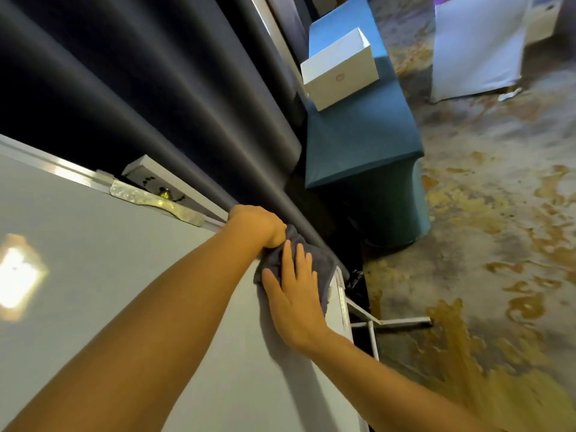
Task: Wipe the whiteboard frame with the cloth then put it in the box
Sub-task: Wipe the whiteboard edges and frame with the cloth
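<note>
Gripping one grey cloth point(314, 260) at the top right corner of one whiteboard point(124, 275), the two hands work side by side. The left hand point(258, 224) is closed in a fist around a bunched part of the cloth at the frame point(56, 168) along the upper edge. The right hand point(296, 294) lies flat and open, fingers point(288, 260) spread, pressing the cloth against the board face just beside the right edge. The cloth drapes over the corner between them. One white box point(341, 77), open at the top, sits well apart on a teal worktop point(358, 135) further back, next to a dark curtain point(140, 88). A bright reflection point(18, 277) shows on the board at left. Patterned carpet point(483, 244) covers the floor, and parts of the white stand point(392, 322) show below the board.
</note>
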